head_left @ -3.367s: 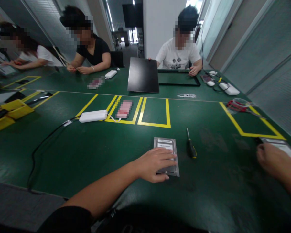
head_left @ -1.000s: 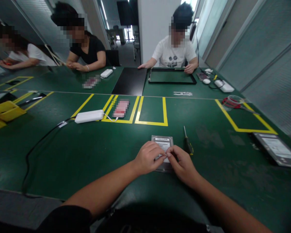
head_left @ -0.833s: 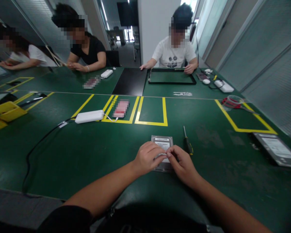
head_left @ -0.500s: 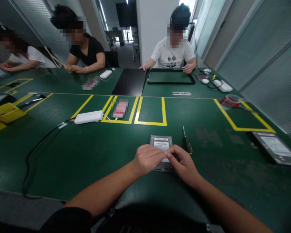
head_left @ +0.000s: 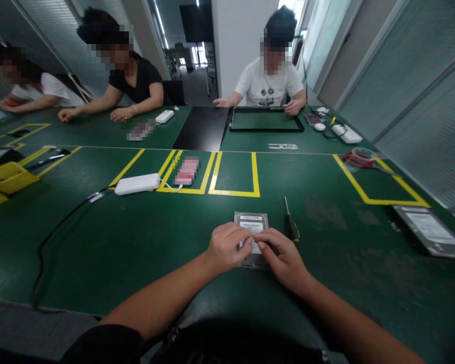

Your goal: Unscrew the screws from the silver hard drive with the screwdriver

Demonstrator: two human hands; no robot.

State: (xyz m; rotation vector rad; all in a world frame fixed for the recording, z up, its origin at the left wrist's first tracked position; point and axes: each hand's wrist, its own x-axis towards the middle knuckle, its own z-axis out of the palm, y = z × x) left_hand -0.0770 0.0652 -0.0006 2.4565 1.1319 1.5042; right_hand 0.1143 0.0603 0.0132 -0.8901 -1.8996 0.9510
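Observation:
A silver hard drive (head_left: 251, 221) with white labels lies flat on the green table in front of me, its middle partly covered by my hands. Above its left side is my left hand (head_left: 228, 247), thumb and fingers pinched together. My right hand (head_left: 282, 253) comes in from the other side, also pinched, its fingertips meeting those of the left. Whatever sits between the fingertips is too small to make out. Just right of the drive rests a screwdriver (head_left: 292, 228) with a black and yellow handle, its shaft pointing away from me.
Another hard drive (head_left: 432, 230) lies at the far right, near a red cable (head_left: 360, 158). To the left, a white power bank (head_left: 137, 184) is wired to a phone (head_left: 187, 171). Yellow bins (head_left: 11, 182) stand at the left. Across the table, people work around a black panel (head_left: 202, 129) and frame (head_left: 267, 130).
My fingertips have shifted slightly left over the drive, and my left thumb now shows. Across the table, the person in black has moved one arm outward; the person in white has lifted a hand off the panel.

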